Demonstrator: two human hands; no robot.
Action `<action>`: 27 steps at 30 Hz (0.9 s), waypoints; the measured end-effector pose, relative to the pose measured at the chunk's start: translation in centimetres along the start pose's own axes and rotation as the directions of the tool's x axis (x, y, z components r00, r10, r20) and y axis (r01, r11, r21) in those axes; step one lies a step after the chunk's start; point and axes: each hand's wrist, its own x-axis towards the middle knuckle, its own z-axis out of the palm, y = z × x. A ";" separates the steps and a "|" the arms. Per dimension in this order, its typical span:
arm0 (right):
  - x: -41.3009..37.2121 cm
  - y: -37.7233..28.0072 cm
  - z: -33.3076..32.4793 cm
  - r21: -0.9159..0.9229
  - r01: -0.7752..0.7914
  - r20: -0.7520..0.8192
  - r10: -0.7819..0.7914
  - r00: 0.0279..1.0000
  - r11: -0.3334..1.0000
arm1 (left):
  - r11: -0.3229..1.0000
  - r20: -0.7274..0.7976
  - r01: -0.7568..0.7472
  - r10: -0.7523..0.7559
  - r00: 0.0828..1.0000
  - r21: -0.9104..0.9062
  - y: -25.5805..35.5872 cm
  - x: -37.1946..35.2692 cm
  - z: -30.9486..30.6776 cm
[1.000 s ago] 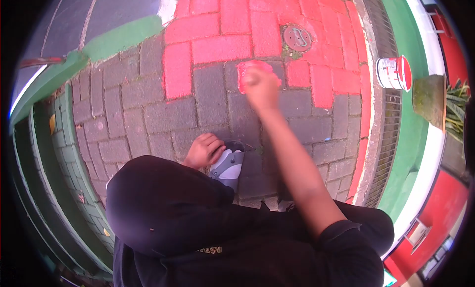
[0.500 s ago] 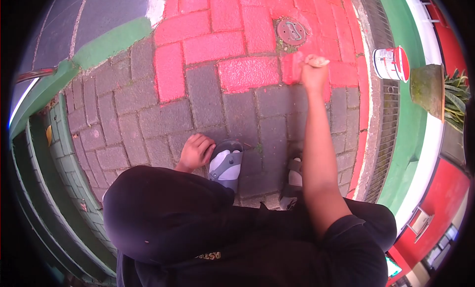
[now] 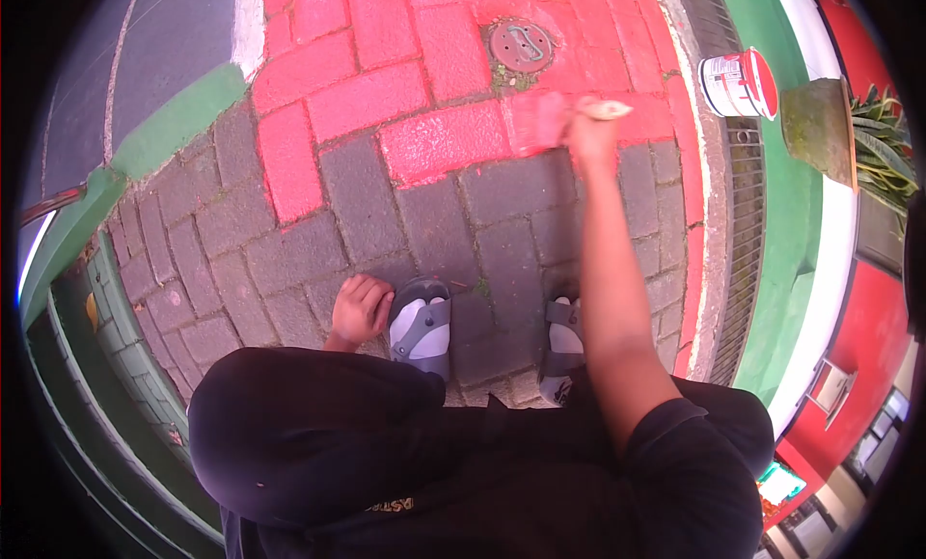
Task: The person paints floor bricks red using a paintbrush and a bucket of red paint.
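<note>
My right hand (image 3: 593, 139) is closed round the pale handle of a paintbrush (image 3: 610, 109). Its blurred, red-coated head lies against the paving at the lower edge of the painted area. Glossy wet red paint (image 3: 444, 139) covers the brick beside it. My left hand (image 3: 361, 306) hangs over the grey pavers, fingers curled in and nothing seen in them, just beside my sandalled left foot (image 3: 422, 329). Unpainted grey pavers (image 3: 511, 194) lie between my feet and the red.
A white and red paint bucket (image 3: 725, 86) stands at the right by a drain grate (image 3: 741, 212). Near it is a potted plant (image 3: 818, 135). A small round cover (image 3: 521, 45) is set in the red paving. Green steps (image 3: 106, 385) run along the left.
My right hand has swept the brush slightly left and up along the brick edge. The view has shifted, so the ground and bucket sit further left. My left hand stays curled.
</note>
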 end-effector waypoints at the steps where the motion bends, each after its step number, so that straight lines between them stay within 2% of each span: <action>1: 1.0 0.1 -1.0 0.003 -0.002 0.004 0.002 1.000 1.000 | 1.000 0.013 0.000 -0.001 1.000 0.003 0.1 0.1 0.0; 2: 1.5 -0.7 -1.8 -0.178 0.238 -0.039 -0.248 0.968 0.955 | 1.000 0.018 0.001 -0.001 1.000 0.005 0.1 0.0 0.0; 3: 1.3 -1.7 -2.5 -0.360 0.439 -0.040 -0.483 0.875 0.823 | 1.000 0.012 -0.001 0.001 1.000 0.004 0.1 -0.1 0.1; 5: -0.8 -2.3 0.1 -0.393 0.487 -0.001 -0.530 0.848 0.780 | 1.000 0.016 -0.016 0.016 1.000 0.002 -0.1 0.0 0.2; 7: -3.9 -1.9 4.3 -0.485 0.521 0.153 -0.519 0.841 0.702 | 1.000 0.025 -0.002 0.002 1.000 0.016 0.0 0.0 0.2; 9: -7.6 -3.1 7.4 -0.409 0.579 0.340 -0.470 0.814 0.706 | 1.000 0.020 -0.012 0.012 1.000 0.007 0.1 0.2 0.2; 10: -7.7 -3.6 8.2 -0.408 0.581 0.341 -0.473 0.813 0.705 | 1.000 0.016 -0.009 0.009 1.000 -0.006 0.3 0.2 0.2; 12: -8.1 -3.9 9.1 0.068 0.500 0.337 -0.492 0.803 0.863 | 1.000 0.012 -0.002 0.002 1.000 -0.001 0.4 0.3 0.1; 14: -4.8 -3.3 7.4 0.136 0.163 0.272 -0.195 0.943 0.977 | 1.000 0.004 0.008 -0.008 1.000 0.005 0.4 0.2 0.2; 16: 1.1 0.1 4.1 0.079 0.073 0.148 -0.084 0.985 0.994 | 0.999 0.014 0.019 -0.019 1.000 0.032 0.3 0.0 0.2; 18: 5.4 2.6 1.2 -0.017 0.096 -0.033 -0.096 0.995 0.995 | 0.999 0.011 0.025 -0.025 1.000 0.032 0.3 -0.1 0.1; 19: 4.4 1.1 1.2 -0.015 0.096 -0.026 -0.096 0.995 0.995 | 1.000 0.021 0.020 -0.020 1.000 0.024 0.2 -0.2 0.0; 21: 0.3 -3.5 0.8 -0.458 0.216 -0.195 -0.335 0.922 0.862 | 0.999 0.021 0.026 -0.026 0.999 0.030 0.1 -0.3 0.1; 23: -1.9 -2.5 3.6 -0.528 0.263 -0.047 -0.336 0.941 0.808 | 0.999 0.021 0.024 -0.025 0.999 0.031 0.1 -0.4 0.2; 24: -2.7 -0.2 5.9 -0.439 0.529 0.073 -0.557 0.827 0.727 | 0.999 0.015 0.021 -0.022 1.000 0.032 0.2 -0.3 0.2; 26: -8.0 -2.7 8.7 -0.369 0.586 0.350 -0.476 0.807 0.722 | 0.999 0.008 0.016 -0.016 1.000 0.033 0.2 0.0 0.2; 27: -9.3 -3.9 10.3 -0.332 0.630 0.446 -0.472 0.760 0.702 | 0.999 0.008 0.011 -0.012 1.000 0.032 0.2 0.1 0.1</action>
